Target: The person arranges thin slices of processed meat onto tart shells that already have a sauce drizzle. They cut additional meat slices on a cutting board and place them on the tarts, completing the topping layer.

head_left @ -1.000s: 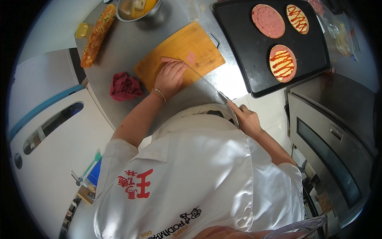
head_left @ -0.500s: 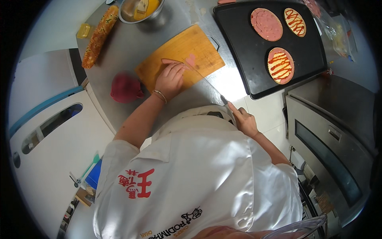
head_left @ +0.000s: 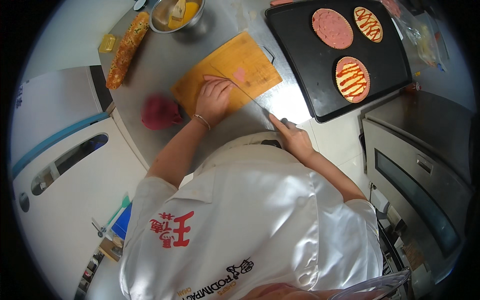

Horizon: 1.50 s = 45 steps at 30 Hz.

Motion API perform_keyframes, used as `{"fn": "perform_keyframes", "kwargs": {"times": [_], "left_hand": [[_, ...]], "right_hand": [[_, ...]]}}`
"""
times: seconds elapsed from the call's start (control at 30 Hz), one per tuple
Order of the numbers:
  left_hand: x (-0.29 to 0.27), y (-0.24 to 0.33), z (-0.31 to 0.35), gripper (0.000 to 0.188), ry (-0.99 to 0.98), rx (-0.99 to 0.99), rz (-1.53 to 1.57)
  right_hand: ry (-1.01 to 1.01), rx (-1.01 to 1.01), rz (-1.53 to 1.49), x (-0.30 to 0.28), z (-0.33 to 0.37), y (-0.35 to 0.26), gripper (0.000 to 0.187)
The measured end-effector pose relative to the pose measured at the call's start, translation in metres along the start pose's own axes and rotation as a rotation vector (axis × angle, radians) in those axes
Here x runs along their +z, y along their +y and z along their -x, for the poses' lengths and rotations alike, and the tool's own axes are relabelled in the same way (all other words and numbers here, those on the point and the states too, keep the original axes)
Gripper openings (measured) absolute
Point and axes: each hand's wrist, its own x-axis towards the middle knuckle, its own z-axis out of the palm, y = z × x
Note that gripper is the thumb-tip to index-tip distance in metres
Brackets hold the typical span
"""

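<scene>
Slicing position on the cutting board [head_left: 242,46]: left hand [head_left: 215,98] is palm down on its near side, fingers bent together, holding a pink strip [head_left: 213,77] against the wood; strip pokes out past the fingertips, how the thumb sits underneath is hidden. Right hand [head_left: 297,141] is closed around the handle of a long thin knife [head_left: 256,103], index finger stretched along it, by the table's near edge. Blade runs slantwise over the board, right by the left fingertips; can't tell how deep the edge sits in the strip. Small pink slices [head_left: 239,75] lie flat on the board, far side of the blade

Around it: dark red cloth [head_left: 160,112] on the steel table [head_left: 150,75], left of the board. Metal bowl [head_left: 167,31] beyond, yellow contents plus a flat utensil inside. Long browned loaf [head_left: 127,52] and a yellow block [head_left: 107,43] further left. Black tray [head_left: 387,67] on the right carries three round bases: one covered in pink pieces [head_left: 332,29], two with red sauce stripes [head_left: 353,80]
</scene>
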Motion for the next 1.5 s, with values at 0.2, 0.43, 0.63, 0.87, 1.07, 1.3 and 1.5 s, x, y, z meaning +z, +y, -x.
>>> {"fn": "perform_keyframes", "kwargs": {"times": [0.2, 0.43, 0.63, 0.87, 1.07, 1.3, 1.5], "left_hand": [[0.006, -0.026, 0.004, 0.028, -0.009, -0.177, -0.065], [0.001, -0.001, -0.004, 0.025, 0.025, -0.163, -0.087], [0.002, 0.001, -0.001, 0.022, 0.026, -0.18, -0.144], [0.006, -0.003, -0.004, 0.023, 0.026, -0.211, -0.077], [0.009, -0.006, 0.001, 0.021, -0.041, -0.26, -0.042], [0.002, 0.0, -0.01, 0.02, 0.07, -0.226, -0.074], [0.0, 0.002, -0.013, 0.021, 0.068, -0.218, -0.063]], "right_hand": [[-0.11, 0.075, 0.045, 0.009, 0.061, 0.041, 0.072], [-0.113, 0.06, 0.106, -0.006, 0.049, 0.035, 0.065], [-0.134, 0.117, 0.125, -0.014, 0.06, 0.042, 0.063], [-0.155, 0.08, 0.169, -0.024, 0.066, 0.051, 0.061], [-0.165, 0.056, 0.199, -0.029, 0.069, 0.051, 0.064], [-0.189, 0.036, 0.228, -0.033, 0.073, 0.047, 0.069], [-0.21, 0.037, 0.224, -0.039, 0.07, 0.043, 0.069]]}}
